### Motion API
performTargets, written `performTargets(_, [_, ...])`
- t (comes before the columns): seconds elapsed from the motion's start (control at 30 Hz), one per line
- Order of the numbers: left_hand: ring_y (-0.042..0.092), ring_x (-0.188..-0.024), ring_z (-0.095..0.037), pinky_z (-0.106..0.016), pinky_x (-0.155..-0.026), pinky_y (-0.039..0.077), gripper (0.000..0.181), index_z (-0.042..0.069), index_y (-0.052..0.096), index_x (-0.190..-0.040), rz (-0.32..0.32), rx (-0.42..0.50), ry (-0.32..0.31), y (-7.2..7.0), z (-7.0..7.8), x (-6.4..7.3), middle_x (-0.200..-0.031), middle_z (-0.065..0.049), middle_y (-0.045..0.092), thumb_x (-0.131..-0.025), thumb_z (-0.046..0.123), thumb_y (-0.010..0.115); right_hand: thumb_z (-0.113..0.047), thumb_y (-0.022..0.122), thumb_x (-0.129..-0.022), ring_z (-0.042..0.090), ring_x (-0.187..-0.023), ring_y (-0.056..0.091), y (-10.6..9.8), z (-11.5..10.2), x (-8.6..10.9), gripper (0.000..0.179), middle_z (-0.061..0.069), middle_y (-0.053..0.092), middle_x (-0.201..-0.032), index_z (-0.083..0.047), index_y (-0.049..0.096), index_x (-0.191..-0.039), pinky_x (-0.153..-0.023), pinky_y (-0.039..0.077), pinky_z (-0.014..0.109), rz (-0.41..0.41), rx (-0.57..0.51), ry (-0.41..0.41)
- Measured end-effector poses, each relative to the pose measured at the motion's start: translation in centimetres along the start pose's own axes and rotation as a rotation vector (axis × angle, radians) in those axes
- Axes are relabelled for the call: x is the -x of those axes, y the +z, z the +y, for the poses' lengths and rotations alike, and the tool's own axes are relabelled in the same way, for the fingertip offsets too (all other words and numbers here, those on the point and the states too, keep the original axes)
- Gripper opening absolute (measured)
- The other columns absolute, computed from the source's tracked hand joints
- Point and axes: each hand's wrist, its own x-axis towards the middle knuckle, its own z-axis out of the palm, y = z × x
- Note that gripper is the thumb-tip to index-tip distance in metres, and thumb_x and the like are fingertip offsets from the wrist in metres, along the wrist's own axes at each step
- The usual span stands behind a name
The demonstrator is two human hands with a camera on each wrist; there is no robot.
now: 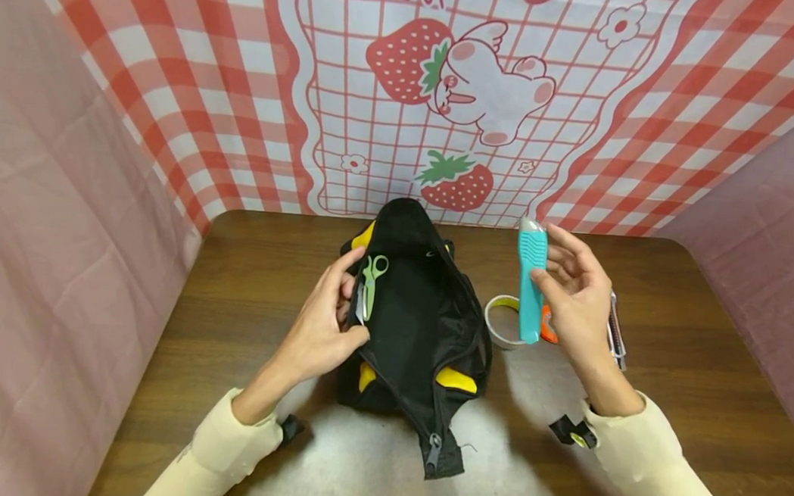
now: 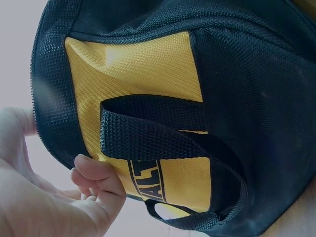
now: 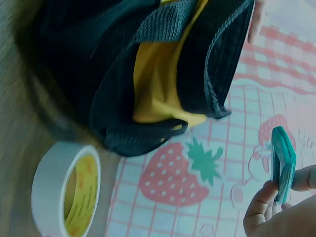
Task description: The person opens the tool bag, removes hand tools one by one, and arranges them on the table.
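Orange item partly behind teal tool

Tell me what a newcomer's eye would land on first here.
First, the open black-and-yellow bag in the middle of the table, its near edge on the left held by the left hand, with green scissors inside along that side. Then the bright turquoise cutter in the raised right hand, right of the bag. Behind the table, the red-and-white strawberry-print cloth fills the background.

Black-and-yellow bag sits on the bench, unzipped and gaping wide. Teal cutter, greyish tip, is held up beside it.
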Motion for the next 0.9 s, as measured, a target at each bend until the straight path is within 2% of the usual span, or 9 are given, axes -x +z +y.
performTargets(0.2, [0.042,-0.078,-0.022,-0.029,-0.071,0.034,0.097,0.010,0.039,-0.169,-0.005,-0.005,-0.001,0.1,0.1,-0.1,-0.108,-0.010,0.041,-0.078,-0.005,0.068,0.026,0.060,-0.091,0.014,-0.099,0.071,-2.5,0.6,-0.1,0.058,0.004,0.078,-0.112,0.004,0.068,-0.145,-0.086,0.058,0.019,0.079,-0.012,0.024])
performTargets(0.37, [0.042,-0.078,-0.022,-0.029,-0.071,0.034,0.097,0.013,0.039,-0.170,-0.004,0.002,-0.014,0.0,0.1,-0.1,-0.109,-0.010,0.041,-0.078,-0.005,0.068,0.024,0.062,-0.091,0.013,-0.096,0.072,-5.0,1.7,-0.3,0.058,0.002,0.078,-0.109,0.004,0.069,-0.145,-0.083,0.058,0.017,0.135,0.048,0.056])
performTargets(0.43, [0.042,-0.078,-0.022,-0.029,-0.071,0.034,0.097,0.014,0.039,-0.170,-0.005,0.006,-0.020,0.0,0.1,0.0,-0.109,-0.010,0.041,-0.079,-0.004,0.068,0.024,0.062,-0.092,0.013,-0.094,0.071,-6.1,2.1,-0.4,0.058,0.003,0.078,-0.108,0.002,0.070,-0.144,-0.079,0.059,0.017,0.166,0.050,0.082])
performTargets(0.67, [0.042,-0.078,-0.022,-0.029,-0.070,0.034,0.097,0.013,0.040,-0.169,0.000,0.004,-0.013,0.0,0.0,0.0,-0.109,-0.010,0.041,-0.078,-0.005,0.068,0.022,0.064,-0.091,0.011,-0.092,0.072,-9.9,3.0,-0.9,0.058,0.001,0.078,-0.104,-0.005,0.074,-0.141,-0.077,0.057,0.014,0.305,0.059,0.174])
performTargets(0.9, [0.042,-0.078,-0.022,-0.028,-0.070,0.034,0.097,0.013,0.040,-0.169,-0.001,0.007,-0.014,0.0,0.0,0.0,-0.110,-0.010,0.041,-0.078,-0.006,0.068,0.021,0.064,-0.091,0.007,-0.080,0.073,-13.5,4.0,-1.3,0.058,-0.002,0.079,-0.096,-0.012,0.075,-0.138,-0.067,0.056,0.014,0.426,0.034,0.301])
